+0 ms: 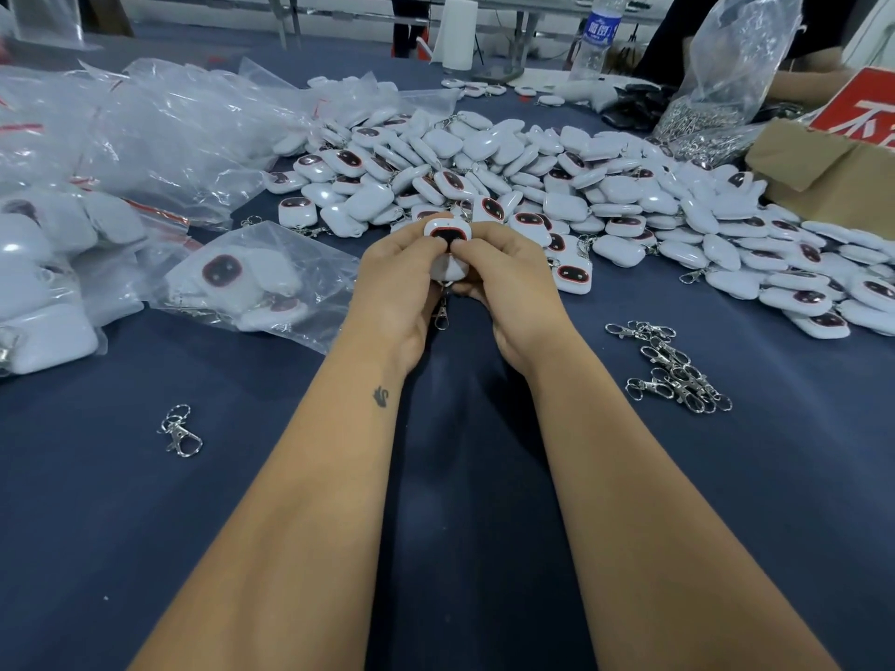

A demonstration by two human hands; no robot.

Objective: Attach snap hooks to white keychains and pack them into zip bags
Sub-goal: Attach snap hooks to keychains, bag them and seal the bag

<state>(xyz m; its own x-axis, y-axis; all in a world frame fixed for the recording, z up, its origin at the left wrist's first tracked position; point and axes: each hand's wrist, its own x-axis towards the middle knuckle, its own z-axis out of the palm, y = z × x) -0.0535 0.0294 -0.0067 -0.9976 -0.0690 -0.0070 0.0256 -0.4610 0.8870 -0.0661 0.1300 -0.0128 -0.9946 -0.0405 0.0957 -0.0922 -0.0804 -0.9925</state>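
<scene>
both hands, left hand (402, 278) and right hand (503, 278), are clamped on one white keychain (448, 239) held upright above the surface, its snap hook (440, 314) dangling straight down between the wrists

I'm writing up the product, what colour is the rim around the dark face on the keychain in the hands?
Red, around a black face on the white keychain, seen in the head view.

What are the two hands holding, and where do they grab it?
Both the left hand and right hand pinch one white square plastic keychain by its sides; a silver metal snap hook dangles below.
</scene>
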